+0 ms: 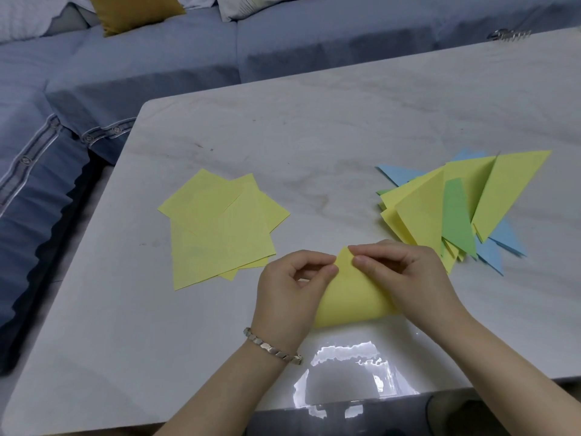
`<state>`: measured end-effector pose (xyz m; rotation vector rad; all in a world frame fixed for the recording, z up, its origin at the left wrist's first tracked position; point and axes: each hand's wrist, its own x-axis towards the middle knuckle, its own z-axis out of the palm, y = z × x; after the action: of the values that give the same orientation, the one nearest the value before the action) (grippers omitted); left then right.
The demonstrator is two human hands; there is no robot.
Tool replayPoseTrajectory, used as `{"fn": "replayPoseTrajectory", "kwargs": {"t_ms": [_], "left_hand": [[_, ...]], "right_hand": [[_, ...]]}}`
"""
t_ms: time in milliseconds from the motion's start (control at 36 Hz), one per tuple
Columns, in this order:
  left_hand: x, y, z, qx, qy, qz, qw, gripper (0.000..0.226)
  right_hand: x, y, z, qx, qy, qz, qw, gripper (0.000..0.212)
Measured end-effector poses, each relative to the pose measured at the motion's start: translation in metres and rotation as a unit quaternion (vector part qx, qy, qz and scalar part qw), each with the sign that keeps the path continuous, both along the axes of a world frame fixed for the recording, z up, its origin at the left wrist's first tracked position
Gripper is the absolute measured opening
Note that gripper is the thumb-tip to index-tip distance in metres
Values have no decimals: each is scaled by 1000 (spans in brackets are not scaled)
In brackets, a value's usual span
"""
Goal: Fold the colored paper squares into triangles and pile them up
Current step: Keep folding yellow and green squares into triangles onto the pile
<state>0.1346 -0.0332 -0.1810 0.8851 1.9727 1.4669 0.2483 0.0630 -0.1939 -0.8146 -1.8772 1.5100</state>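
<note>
A yellow paper square [352,297] lies bent over on itself near the table's front edge, its far corner raised and its fold still rounded. My left hand [289,291] pinches that corner from the left. My right hand [405,272] pinches it from the right, fingertips nearly meeting at the tip. A loose stack of flat yellow squares [220,228] lies to the left. To the right sits a pile of folded triangles [465,209] in yellow, green and blue.
The white marble table [314,136] has bare surface behind the papers. A blue sofa [125,73] wraps the far and left sides. A metal hair clip [509,34] lies at the table's far right. A bracelet [270,344] is on my left wrist.
</note>
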Motion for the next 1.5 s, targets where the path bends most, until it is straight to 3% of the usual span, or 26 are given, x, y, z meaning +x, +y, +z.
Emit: {"fn": "replayPoseTrajectory", "kwargs": {"t_ms": [139,250,361,417,472,528,667,833,1222,1361,1500], "left_hand": [[-10,10,7,-16,-48,-20,999,27],[-21,21,13,-52,1,-86,995,20],[-29,30,12,-71,52,-102,991,19],[-32,36,5,-77,53,-89,992,23],[-35,43,-5,-89,48,-66,993,21],[-40,50,-17,-112,50,-43,992,19],[-51,57,-41,-157,83,-21,984,15],[-54,53,-52,-161,152,-31,975,8],[-56,49,-56,-147,137,-30,979,10],[-56,49,-56,-142,140,-25,980,10],[-56,49,-57,-143,142,-24,979,10]], "right_hand": [[-2,9,3,57,-17,29,998,33],[-6,17,8,128,-40,69,989,34],[-12,26,7,157,-73,47,984,20],[-16,29,2,240,-96,17,966,4],[-20,28,-10,363,-123,-1,924,16],[-21,25,-27,407,-145,22,902,30],[-11,7,-62,423,-221,129,869,37],[6,-11,-78,430,-186,143,872,38],[18,31,-75,431,-260,-59,862,42],[13,31,-83,404,-261,-99,871,45],[12,15,-88,444,-268,-92,850,42]]}}
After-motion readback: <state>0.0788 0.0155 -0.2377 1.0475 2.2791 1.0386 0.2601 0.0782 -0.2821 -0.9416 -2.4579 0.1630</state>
